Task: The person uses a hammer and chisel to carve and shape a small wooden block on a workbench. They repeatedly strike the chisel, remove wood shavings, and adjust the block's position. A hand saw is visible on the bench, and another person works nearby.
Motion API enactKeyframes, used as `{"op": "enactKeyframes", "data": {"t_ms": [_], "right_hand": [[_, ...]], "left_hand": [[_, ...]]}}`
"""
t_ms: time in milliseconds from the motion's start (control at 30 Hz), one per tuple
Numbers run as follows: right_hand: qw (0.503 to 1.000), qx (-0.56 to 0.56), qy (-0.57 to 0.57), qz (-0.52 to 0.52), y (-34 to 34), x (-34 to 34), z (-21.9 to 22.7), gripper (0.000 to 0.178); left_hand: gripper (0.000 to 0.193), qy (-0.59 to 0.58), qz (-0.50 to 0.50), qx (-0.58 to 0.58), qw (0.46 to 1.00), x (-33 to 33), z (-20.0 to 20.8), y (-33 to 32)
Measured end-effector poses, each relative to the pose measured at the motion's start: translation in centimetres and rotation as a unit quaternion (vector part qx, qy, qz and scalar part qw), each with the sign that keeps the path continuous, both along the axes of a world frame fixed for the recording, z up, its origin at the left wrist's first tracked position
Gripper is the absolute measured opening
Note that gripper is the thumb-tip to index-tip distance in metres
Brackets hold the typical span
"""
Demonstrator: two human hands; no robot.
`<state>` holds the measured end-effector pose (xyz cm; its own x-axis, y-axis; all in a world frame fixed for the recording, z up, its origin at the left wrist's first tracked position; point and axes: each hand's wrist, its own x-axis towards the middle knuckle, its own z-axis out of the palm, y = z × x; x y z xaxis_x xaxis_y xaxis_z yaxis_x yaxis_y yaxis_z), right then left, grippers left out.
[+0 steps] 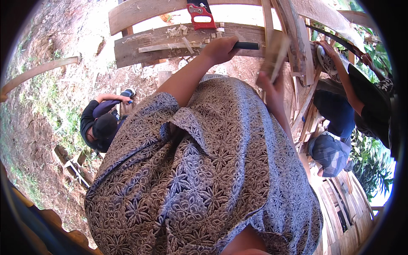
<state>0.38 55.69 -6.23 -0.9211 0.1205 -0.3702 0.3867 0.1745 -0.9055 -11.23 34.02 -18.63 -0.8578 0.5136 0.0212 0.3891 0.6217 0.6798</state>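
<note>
My left hand (pixel 219 50) is closed around a tool with a black, rod-like handle (pixel 247 45); the tool's working end cannot be made out. That fist rests close to a long plank (pixel 170 37) strewn with wood chips. To its right, my right hand (pixel 270 85) grips a short wooden block (pixel 275 55), smeared by motion, its upper part near the end of the black handle. A handsaw with a red grip (pixel 202 22) lies on the planks just beyond my left hand. A thin wood strip (pixel 170 46) lies along the plank.
Upright boards (pixel 297 38) stand at the right end of the planks. A co-worker's arm (pixel 346 80) reaches in there, beside a person in a dark blue cap (pixel 335 112) and another in a grey cap (pixel 327 153). At left, a person in black (pixel 104 125) crouches on earth and grass.
</note>
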Motion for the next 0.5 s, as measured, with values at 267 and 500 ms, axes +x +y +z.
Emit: {"op": "enactKeyframes", "data": {"t_ms": [267,500], "right_hand": [[0.948,-0.099,0.157,-0.258,1.1,-0.2,0.6,0.101],[0.992,-0.103,-0.052,-0.052,0.4,0.0,-1.2,0.097]], "left_hand": [[0.018,-0.003,-0.012,-0.017,1.000,0.1,-0.3,0.2],[0.019,0.012,-0.001,-0.025,1.000,-0.3,-0.4,0.0]]}}
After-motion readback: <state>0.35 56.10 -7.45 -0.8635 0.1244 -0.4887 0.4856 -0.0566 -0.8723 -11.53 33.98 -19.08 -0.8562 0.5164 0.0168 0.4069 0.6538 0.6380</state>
